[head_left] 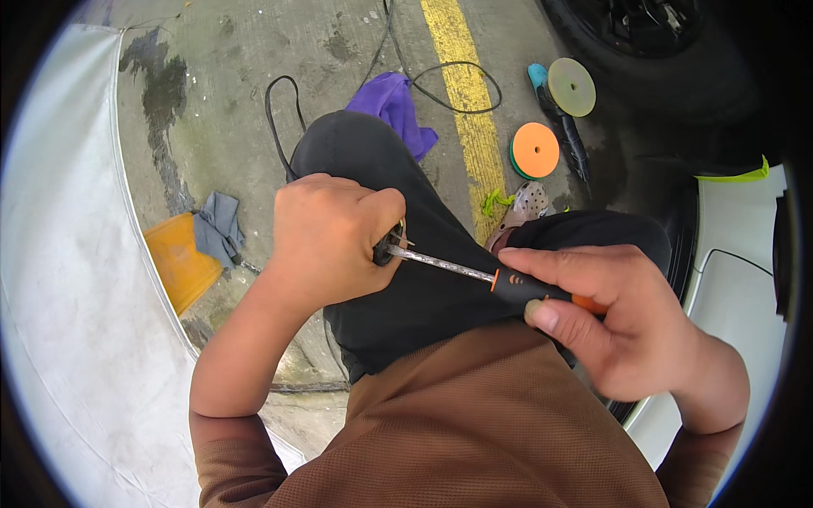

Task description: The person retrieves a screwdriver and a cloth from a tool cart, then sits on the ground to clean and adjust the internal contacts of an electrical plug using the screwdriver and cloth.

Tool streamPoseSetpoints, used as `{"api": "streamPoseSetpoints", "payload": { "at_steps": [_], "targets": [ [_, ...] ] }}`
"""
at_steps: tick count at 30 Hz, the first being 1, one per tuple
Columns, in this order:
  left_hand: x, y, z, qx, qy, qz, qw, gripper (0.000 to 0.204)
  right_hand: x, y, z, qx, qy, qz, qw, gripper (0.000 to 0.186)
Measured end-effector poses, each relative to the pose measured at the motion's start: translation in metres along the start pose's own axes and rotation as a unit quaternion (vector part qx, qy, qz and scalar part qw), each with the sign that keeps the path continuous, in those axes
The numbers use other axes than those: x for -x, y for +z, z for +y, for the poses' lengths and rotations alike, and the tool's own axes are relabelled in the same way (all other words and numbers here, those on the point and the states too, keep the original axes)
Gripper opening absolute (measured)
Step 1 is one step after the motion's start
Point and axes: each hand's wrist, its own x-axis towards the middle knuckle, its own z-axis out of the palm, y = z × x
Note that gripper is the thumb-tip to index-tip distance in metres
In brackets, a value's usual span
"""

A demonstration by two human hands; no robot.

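My right hand point(614, 309) grips the black and orange handle of a screwdriver point(457, 268), thumb and fingers along it. The metal shaft runs left toward my left hand point(326, 241). That hand is closed around a small black electric plug point(388, 245) with thin metal prongs showing. The screwdriver's tip meets the plug's face; the exact contact point is too small to make out. Most of the plug is hidden in my fist. Both hands are above my lap, over black trousers point(406, 203).
A black cord point(453, 63) loops over the concrete by a purple cloth point(394, 106). An orange pad point(535, 150), a pale yellow disc point(572, 87) and a dark tool with a blue end point(537, 74) lie right. Grey cloth point(218, 229) and a white sheet point(68, 254) are left.
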Motion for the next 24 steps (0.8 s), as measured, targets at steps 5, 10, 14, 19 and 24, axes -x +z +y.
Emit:
{"api": "streamPoseSetpoints", "payload": {
  "at_steps": [5,10,14,19,24],
  "targets": [
    [-0.002,-0.001,-0.003,0.027,-0.002,0.001,1.0,0.025,-0.003,-0.002,0.003,-0.005,0.006,-0.003,1.0,0.034],
    [0.0,-0.004,-0.002,-0.017,-0.008,-0.034,0.999,0.025,-0.008,-0.009,-0.008,-0.148,0.186,-0.06,0.97,0.031],
    [0.0,-0.001,0.002,-0.026,-0.011,-0.034,0.999,0.026,-0.014,-0.008,-0.011,-0.252,0.259,-0.07,0.93,0.028],
    [-0.004,0.0,0.0,-0.027,0.008,-0.05,0.998,0.026,-0.011,0.002,-0.012,-0.084,0.147,-0.029,0.985,0.028],
    [-0.012,0.004,-0.002,-0.006,0.026,-0.074,0.997,0.027,-0.01,-0.002,-0.003,-0.134,0.198,-0.023,0.971,0.03]
  ]
}}
